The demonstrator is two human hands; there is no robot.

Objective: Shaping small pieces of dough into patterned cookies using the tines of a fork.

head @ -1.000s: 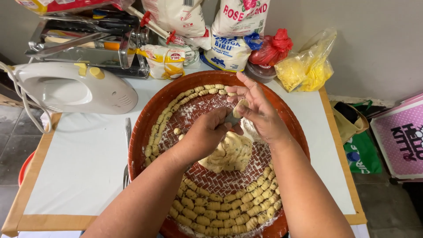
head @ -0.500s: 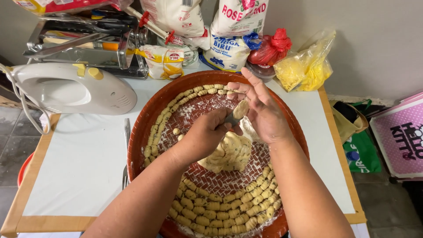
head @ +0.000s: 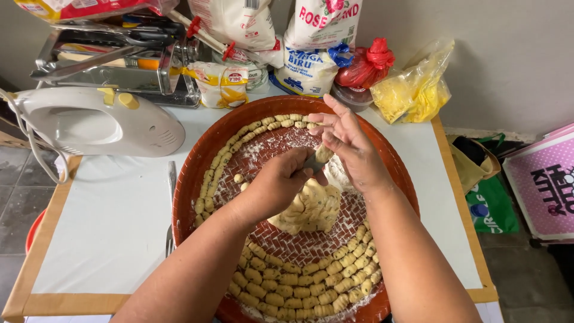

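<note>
head view: the left hand [head: 281, 182] is clenched around a small tool [head: 315, 161] above the dough lump [head: 311, 209], which lies near the middle of the round woven tray [head: 197, 155]. the right hand [head: 350, 146] pinches a small dough piece [head: 324, 154] between thumb and fingers, touching the tool's tip. rolled pieces [head: 299, 287] line the tray's near rim and curve along its left and far rim. a white mixer [head: 101, 122] sits at the table's far left corner, flour bags [head: 314, 45] along the far edge.
</note>
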